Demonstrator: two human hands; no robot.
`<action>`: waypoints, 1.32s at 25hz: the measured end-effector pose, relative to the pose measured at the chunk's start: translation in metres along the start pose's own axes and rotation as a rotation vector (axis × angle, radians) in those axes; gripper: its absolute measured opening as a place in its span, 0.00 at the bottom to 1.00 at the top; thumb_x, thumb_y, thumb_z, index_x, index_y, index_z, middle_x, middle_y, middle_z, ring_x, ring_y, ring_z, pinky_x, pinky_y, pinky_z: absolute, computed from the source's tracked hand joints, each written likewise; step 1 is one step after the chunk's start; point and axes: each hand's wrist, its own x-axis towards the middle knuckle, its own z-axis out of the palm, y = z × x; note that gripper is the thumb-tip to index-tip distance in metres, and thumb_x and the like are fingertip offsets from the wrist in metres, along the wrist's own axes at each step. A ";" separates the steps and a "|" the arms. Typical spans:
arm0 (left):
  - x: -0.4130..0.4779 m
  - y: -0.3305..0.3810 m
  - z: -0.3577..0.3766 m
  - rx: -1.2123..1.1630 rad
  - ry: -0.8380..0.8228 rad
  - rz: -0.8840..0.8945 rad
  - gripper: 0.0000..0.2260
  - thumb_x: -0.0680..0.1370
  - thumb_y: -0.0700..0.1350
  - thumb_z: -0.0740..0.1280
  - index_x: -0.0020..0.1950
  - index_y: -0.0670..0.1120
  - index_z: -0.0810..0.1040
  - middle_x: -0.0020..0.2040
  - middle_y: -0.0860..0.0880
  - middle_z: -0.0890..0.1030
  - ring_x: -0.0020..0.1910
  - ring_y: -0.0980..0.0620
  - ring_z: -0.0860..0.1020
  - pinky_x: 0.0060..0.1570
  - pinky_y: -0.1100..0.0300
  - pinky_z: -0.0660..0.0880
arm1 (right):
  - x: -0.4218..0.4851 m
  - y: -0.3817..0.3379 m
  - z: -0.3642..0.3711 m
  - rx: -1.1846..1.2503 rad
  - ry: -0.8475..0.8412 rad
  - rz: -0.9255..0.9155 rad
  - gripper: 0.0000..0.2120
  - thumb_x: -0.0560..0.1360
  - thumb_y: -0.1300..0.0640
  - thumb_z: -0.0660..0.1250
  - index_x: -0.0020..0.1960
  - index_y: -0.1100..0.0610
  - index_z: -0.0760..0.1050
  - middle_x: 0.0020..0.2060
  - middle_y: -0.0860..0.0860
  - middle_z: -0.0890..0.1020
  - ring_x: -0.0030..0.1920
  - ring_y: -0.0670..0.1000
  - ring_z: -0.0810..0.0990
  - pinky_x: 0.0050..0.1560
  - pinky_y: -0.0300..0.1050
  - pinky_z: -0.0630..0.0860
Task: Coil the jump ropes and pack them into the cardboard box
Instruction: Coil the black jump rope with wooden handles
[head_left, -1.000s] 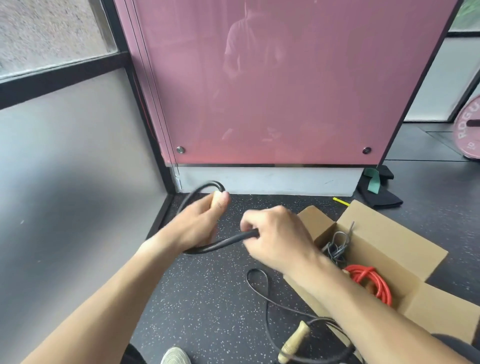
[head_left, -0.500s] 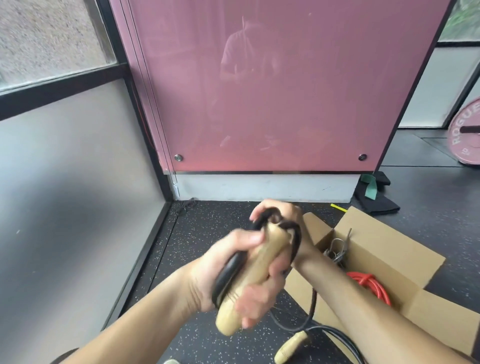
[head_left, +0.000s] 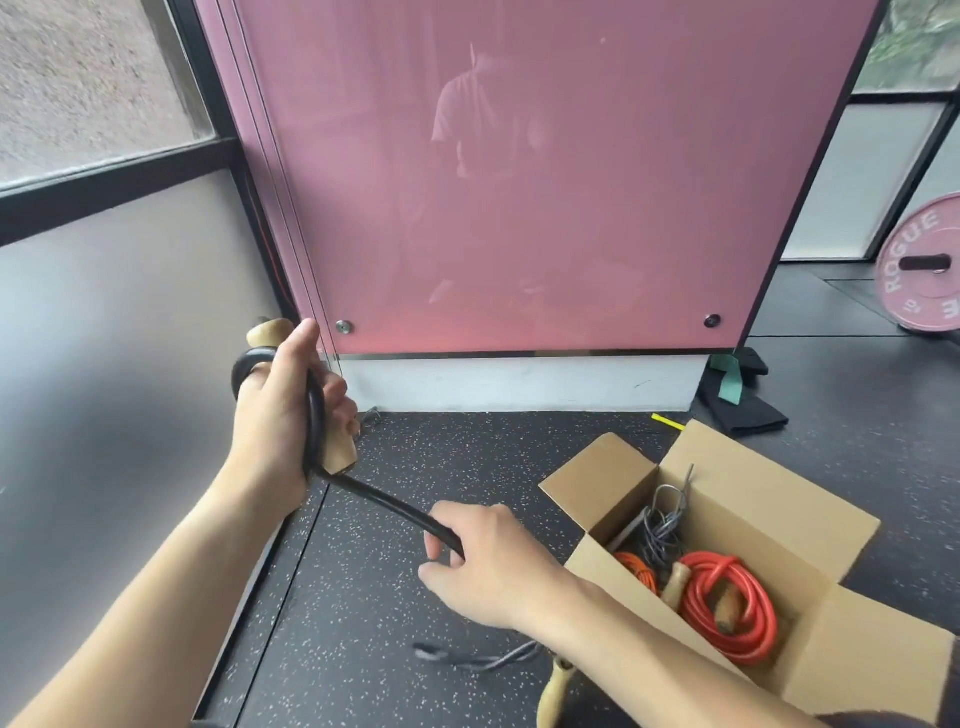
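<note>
Left of the open brown cardboard box (head_left: 769, 499), the left hand (head_left: 283, 415) clenches a wooden handle (head_left: 337, 452) with one black rubber rope (head_left: 384, 501) loop. The right hand (head_left: 483, 566) pinches the rope; slack there could let that loop spring off.

Both hands (head_left: 291, 415) grip the black jump rope (head_left: 384, 501).

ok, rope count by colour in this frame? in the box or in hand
Black rope, held by left hand and right hand: 1
Red rope, coiled in the cardboard box: 1
Orange rope, in the box, partly hidden: 1
Grey rope, in the box, tangled, may be more than one: 1
Total: 4
</note>
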 end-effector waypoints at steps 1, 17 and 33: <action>0.002 -0.003 -0.001 0.045 0.025 0.047 0.16 0.82 0.54 0.64 0.37 0.50 0.66 0.26 0.50 0.68 0.23 0.51 0.67 0.27 0.62 0.70 | 0.000 -0.002 -0.002 -0.011 -0.055 0.017 0.05 0.73 0.51 0.67 0.47 0.49 0.73 0.32 0.47 0.78 0.31 0.49 0.75 0.37 0.45 0.77; -0.017 0.000 -0.031 0.069 -0.700 -0.463 0.28 0.63 0.67 0.76 0.41 0.46 0.70 0.28 0.48 0.62 0.22 0.52 0.63 0.26 0.59 0.68 | 0.015 0.045 -0.052 0.029 0.385 0.210 0.09 0.85 0.48 0.52 0.50 0.51 0.65 0.33 0.51 0.79 0.30 0.51 0.81 0.32 0.51 0.79; -0.036 -0.010 -0.012 -0.191 -0.915 -0.616 0.21 0.68 0.58 0.74 0.45 0.44 0.70 0.30 0.47 0.67 0.22 0.51 0.68 0.27 0.59 0.71 | 0.020 0.028 -0.043 -0.006 0.482 0.126 0.15 0.84 0.40 0.52 0.46 0.47 0.70 0.26 0.48 0.76 0.24 0.46 0.74 0.26 0.41 0.66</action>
